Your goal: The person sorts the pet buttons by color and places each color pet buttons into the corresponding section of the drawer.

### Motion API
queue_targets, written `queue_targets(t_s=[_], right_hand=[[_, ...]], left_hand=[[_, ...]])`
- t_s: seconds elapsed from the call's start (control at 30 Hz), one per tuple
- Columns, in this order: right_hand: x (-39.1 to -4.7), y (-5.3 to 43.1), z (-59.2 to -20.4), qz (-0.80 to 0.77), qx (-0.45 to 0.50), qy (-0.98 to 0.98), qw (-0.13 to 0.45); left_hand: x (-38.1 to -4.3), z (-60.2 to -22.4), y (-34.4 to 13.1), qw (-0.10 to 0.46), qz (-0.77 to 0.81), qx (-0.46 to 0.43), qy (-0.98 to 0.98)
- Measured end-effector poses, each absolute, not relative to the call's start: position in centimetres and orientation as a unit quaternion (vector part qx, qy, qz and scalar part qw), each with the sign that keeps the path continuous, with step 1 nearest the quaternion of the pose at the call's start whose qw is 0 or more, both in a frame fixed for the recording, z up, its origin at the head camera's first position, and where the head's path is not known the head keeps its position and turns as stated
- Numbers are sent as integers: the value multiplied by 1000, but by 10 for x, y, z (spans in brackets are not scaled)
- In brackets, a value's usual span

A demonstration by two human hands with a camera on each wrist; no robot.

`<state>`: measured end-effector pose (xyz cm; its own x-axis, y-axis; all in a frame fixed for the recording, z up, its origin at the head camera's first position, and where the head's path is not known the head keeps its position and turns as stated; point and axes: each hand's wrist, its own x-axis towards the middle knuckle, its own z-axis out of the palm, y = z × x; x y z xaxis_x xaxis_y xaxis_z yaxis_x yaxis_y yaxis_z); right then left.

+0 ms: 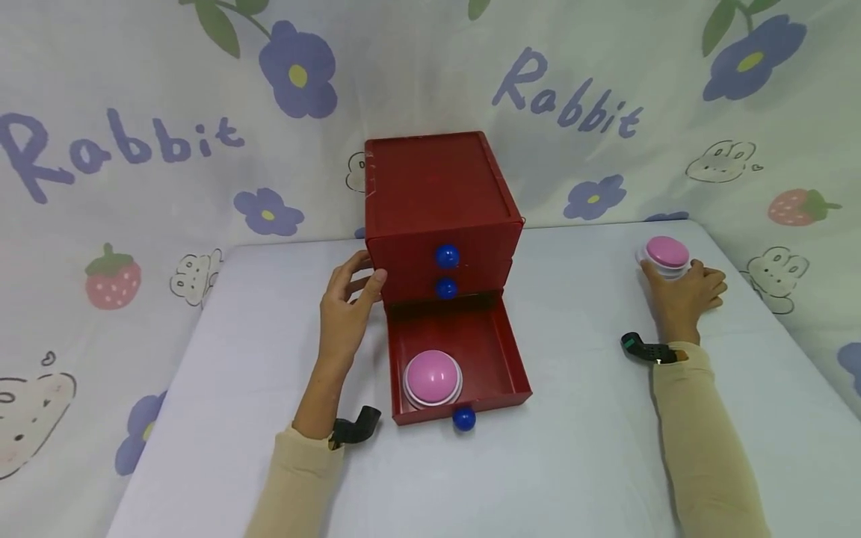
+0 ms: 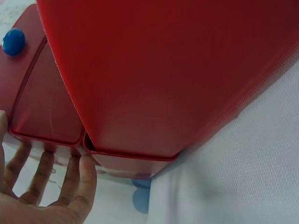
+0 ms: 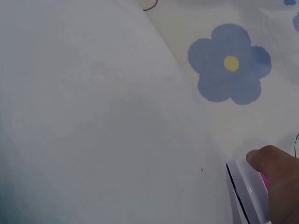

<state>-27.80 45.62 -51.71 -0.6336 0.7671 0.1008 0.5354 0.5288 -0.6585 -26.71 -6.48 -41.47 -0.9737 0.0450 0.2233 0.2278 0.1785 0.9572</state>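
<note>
A red drawer cabinet [image 1: 433,183] stands at the back of the table, its bottom drawer [image 1: 487,359] pulled out. Inside that drawer, at the front left, sits a pink dome button [image 1: 433,376] with a white base. My left hand [image 1: 344,317] rests against the cabinet's left side, the thumb by its front edge. In the left wrist view the fingers [image 2: 86,186] are extended along the cabinet wall. At the far right, my right hand [image 1: 682,299] grips a second pink button [image 1: 667,252] by its white base [image 3: 250,191]; the hand partly covers it in the right wrist view.
Two upper drawers with blue knobs [image 1: 447,256] are closed. Another blue knob [image 1: 464,419] sticks out from the front of the pulled-out drawer. A patterned cloth [image 1: 430,67] hangs behind the white tabletop [image 1: 572,418].
</note>
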Motion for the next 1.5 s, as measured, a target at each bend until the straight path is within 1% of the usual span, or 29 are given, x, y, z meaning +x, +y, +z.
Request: queue_targets(t_s=[0.3,0.43,0.53,0.7,0.83,1.0,1.3,1.5], right_hand=[[-286,459,-513,295,-379,-860,171],[-286,462,-513,309,-388,-851,172],[-283,463,-514,315,-393,-843,189],[-278,458,-513,322,-383,-834,234],[-274,445,-513,362,-370,-819,249],[-263,420,-513,390,-329,-823,251],[-235,365,-513,393,-249,-851,243],[-219,342,-517,380,-191,-867,261]], left_hand=[[-266,-414,-67,73,-640,-85,-761],[-267,-416,-66,71,-639,-85,-761],[-267,-417,-65,71,-636,-86,-763],[-268,-418,-64,77,-634,-84,-765],[-267,-418,-64,82,-633,-85,-765],[-269,-418,-65,77,-631,-88,-767],[-268,-418,-67,81,-627,-79,-771],[-268,-417,-64,76,-629,-85,-769]])
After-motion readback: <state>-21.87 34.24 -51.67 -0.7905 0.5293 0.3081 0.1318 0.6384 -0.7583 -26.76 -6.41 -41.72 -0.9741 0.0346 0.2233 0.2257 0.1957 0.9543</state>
